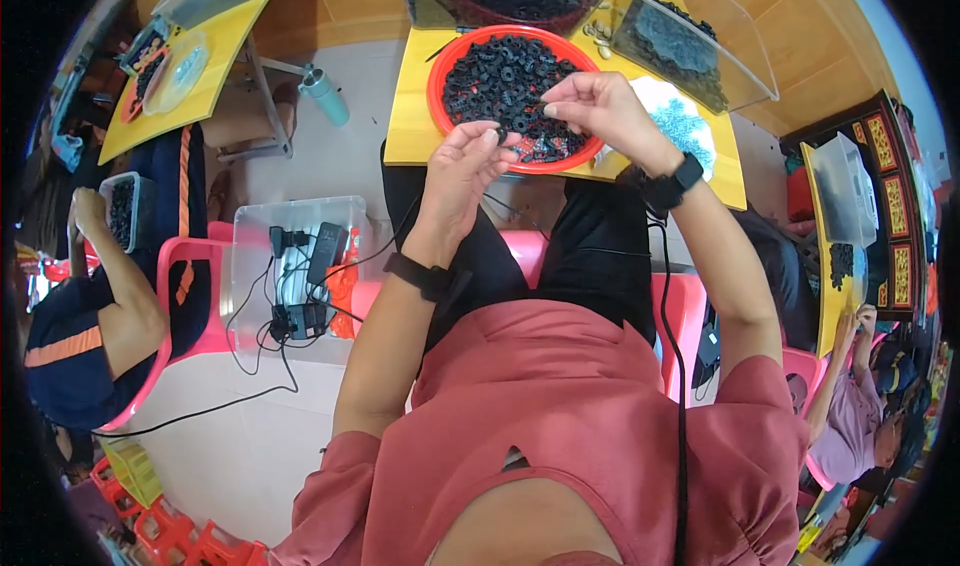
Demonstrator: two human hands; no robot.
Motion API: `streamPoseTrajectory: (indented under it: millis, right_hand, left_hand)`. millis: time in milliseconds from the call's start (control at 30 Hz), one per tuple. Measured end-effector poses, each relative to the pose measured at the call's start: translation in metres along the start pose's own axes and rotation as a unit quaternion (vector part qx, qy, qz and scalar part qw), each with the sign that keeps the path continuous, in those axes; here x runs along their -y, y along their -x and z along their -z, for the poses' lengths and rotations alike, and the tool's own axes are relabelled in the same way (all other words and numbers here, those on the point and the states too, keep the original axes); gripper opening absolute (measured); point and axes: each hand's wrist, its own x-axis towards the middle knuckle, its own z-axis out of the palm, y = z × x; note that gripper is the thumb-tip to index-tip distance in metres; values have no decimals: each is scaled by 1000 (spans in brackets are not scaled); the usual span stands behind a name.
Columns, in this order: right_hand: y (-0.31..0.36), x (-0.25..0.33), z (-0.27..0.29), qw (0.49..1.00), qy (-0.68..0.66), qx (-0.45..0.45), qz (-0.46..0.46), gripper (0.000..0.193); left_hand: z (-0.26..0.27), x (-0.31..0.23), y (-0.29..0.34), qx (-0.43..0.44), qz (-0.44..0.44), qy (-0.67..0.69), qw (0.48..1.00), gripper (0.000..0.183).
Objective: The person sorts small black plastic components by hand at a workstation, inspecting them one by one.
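Note:
A red basin (436,91) full of small black ring-shaped parts (500,71) rests on the yellow table in front of me. Over its near rim, my left hand (455,176) pinches a small black round part (502,137) between thumb and fingertips. My right hand (608,116) hovers above the basin's right side, thumb and forefinger pressed together. What sits in that pinch, if anything, is too small to make out. Right of the basin lies a heap of small light-blue pieces (682,126) on something white, partly behind my right wrist.
Clear bins of black parts (670,51) stand at the table's back. A plastic box with adapters and cables (300,266) is on the floor to my left, near a teal bottle (323,96). People sit at yellow tables on both sides. A black cable (672,346) runs down my front.

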Motion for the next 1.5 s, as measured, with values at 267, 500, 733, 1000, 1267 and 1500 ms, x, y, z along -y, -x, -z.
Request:
streamPoseTrajectory:
  millis: [267, 500, 733, 1000, 1267, 1500]
  right_hand:
    - [34, 17, -30, 999, -8, 2, 41, 15]
    - [33, 14, -42, 997, -70, -18, 36, 22]
    - [31, 11, -44, 991, -128, -14, 38, 22]
    - [31, 7, -43, 988, -148, 8, 32, 24]
    - [31, 1, -45, 979, -199, -4, 36, 24]
    - [32, 3, -48, 979, -199, -12, 51, 20]
  left_hand:
    - [3, 4, -1, 26, -3, -24, 999, 18]
    - [2, 6, -1, 21, -20, -45, 999, 16]
    - [-1, 5, 3, 30, -53, -101, 993, 16]
    - [-4, 7, 5, 32, -64, -120, 990, 16]
    - [-7, 7, 8, 35, -97, -147, 984, 13]
    - [-8, 8, 10, 36, -112, -160, 980, 12]
